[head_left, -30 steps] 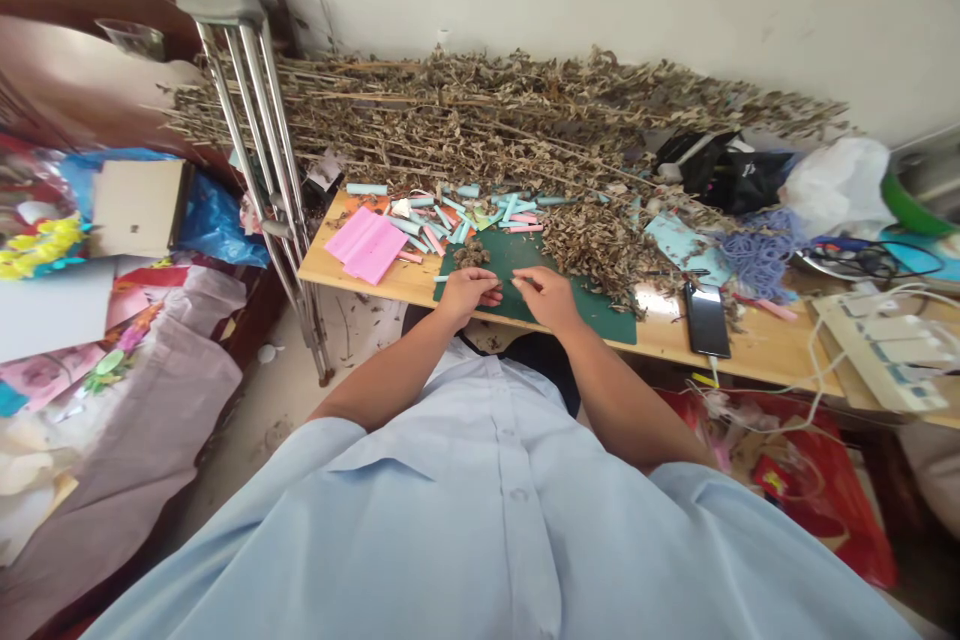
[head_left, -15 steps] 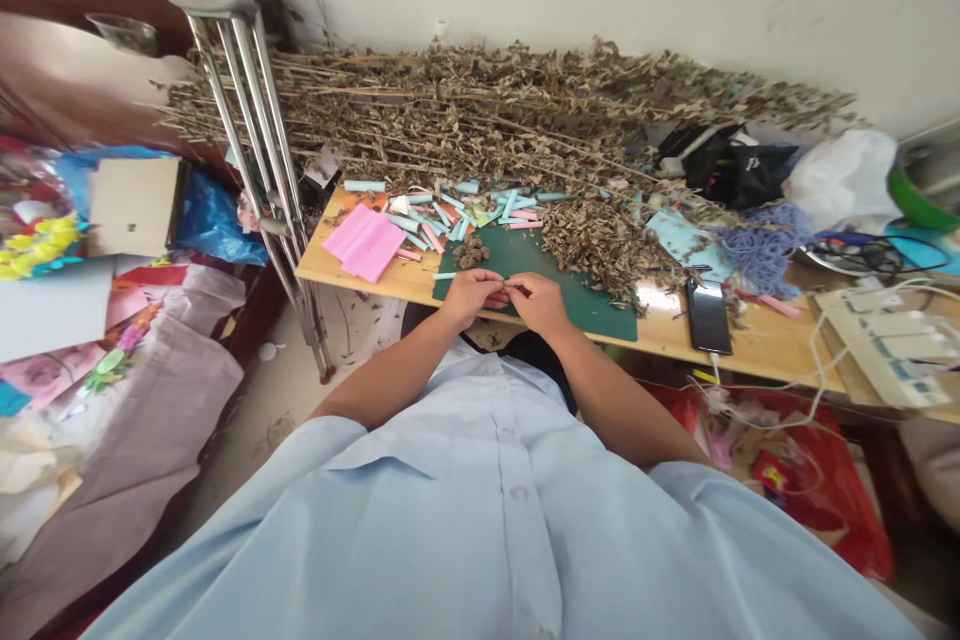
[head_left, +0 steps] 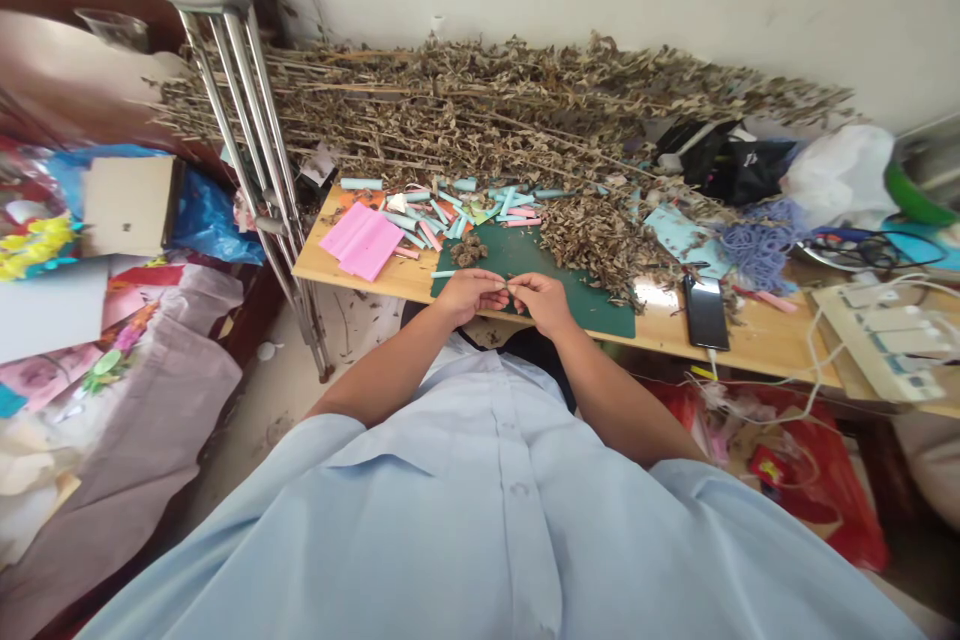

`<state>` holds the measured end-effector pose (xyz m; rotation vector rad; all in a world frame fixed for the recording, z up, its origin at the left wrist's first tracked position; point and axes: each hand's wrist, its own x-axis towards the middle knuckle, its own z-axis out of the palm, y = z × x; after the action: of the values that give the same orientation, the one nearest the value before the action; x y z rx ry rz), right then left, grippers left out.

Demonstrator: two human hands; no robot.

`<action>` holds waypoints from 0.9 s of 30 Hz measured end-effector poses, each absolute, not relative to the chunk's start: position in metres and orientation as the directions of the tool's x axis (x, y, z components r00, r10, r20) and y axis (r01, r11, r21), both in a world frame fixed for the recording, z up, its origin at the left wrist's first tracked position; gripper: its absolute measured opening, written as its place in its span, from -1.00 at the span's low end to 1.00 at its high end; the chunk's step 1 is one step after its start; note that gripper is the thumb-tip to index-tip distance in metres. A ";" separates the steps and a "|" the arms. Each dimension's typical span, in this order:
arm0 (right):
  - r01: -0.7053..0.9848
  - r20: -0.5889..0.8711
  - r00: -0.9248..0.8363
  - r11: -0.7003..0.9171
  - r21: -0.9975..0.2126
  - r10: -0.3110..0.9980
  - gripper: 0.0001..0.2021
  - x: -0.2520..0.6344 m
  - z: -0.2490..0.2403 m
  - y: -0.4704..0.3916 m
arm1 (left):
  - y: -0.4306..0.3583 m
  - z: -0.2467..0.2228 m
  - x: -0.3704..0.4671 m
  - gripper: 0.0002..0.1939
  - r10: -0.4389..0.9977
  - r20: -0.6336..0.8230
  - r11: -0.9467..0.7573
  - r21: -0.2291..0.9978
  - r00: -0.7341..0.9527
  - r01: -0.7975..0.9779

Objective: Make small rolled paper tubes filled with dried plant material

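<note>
Reading from the left, finds pink paper (head_left: pixel 362 242) near the left end of the worktop (head_left: pixel 311 258), then a thin pale blue roll (head_left: pixel 442 274) at the left edge of the green mat (head_left: pixel 600 315). Next, comes to a small clump of dried leaf (head_left: pixel 469 250) on the mat, just beyond the left hand (head_left: pixel 466 295). There, shows a grip of thumb and forefinger drawn together at the mat's front edge. Cannot tell the thing between, too small to make out. Meets a like grip, tips pressed close, at the right hand (head_left: pixel 545 300), tip to tip or nearly so. Past those knuckles, leaves green room up to the leaf heap (head_left: pixel 592 245). Farther right, reaches a phone (head_left: pixel 706 313) close by the worktop's front edge, then a power strip (head_left: pixel 885 335).
</note>
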<state>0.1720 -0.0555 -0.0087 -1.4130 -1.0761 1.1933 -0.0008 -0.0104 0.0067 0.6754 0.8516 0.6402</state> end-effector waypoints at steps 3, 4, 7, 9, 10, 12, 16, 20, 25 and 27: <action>0.118 -0.123 0.121 -0.138 -0.983 0.985 -0.74 0.174 -0.006 -0.056 | -0.012 0.007 0.001 -0.82 0.749 -0.446 0.599 0.772 0.490 -0.213; 0.160 -0.111 0.122 -0.130 -0.978 0.986 -0.73 0.174 -0.005 -0.057 | -0.013 0.007 0.001 -0.82 0.756 -0.442 0.588 0.783 0.483 -0.204; 0.311 -0.029 0.138 -0.071 -0.948 0.990 -0.74 0.173 -0.002 -0.058 | -0.016 0.009 0.004 -0.84 0.775 -0.442 0.560 0.812 0.452 -0.166; 0.405 0.062 0.139 0.001 -0.914 0.988 -0.79 0.172 -0.001 -0.059 | -0.017 0.010 0.007 -0.88 0.788 -0.445 0.543 0.828 0.426 -0.139; 0.444 0.109 0.136 0.038 -0.895 0.985 -0.81 0.171 -0.001 -0.060 | -0.017 0.011 0.008 -0.91 0.792 -0.445 0.535 0.835 0.417 -0.125; 0.495 0.176 0.122 0.093 -0.864 0.977 -0.85 0.169 -0.002 -0.061 | -0.018 0.011 0.010 -0.95 0.796 -0.440 0.520 0.849 0.415 -0.097; 0.450 0.151 0.161 0.064 -0.891 0.975 -0.89 0.166 -0.003 -0.062 | -0.018 0.010 0.011 -0.95 0.790 -0.435 0.523 0.846 0.433 -0.105; 0.152 -0.087 0.200 -0.119 -0.981 0.976 -0.87 0.165 -0.002 -0.060 | -0.018 0.007 0.009 -0.88 0.748 -0.453 0.602 0.771 0.485 -0.209; -0.107 -0.227 0.210 -0.208 -0.972 0.951 -0.80 0.175 -0.006 -0.053 | -0.016 0.005 0.003 -0.83 0.743 -0.446 0.617 0.744 0.499 -0.255; 0.056 -0.149 0.273 -0.170 -0.984 0.950 -0.79 0.185 -0.010 -0.050 | -0.016 0.005 0.001 -0.84 0.768 -0.455 0.591 0.775 0.450 -0.225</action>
<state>0.1852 -0.0500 -0.0099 -1.5016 -0.9790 1.0792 0.0007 -0.0156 0.0048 0.6988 0.9030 0.6792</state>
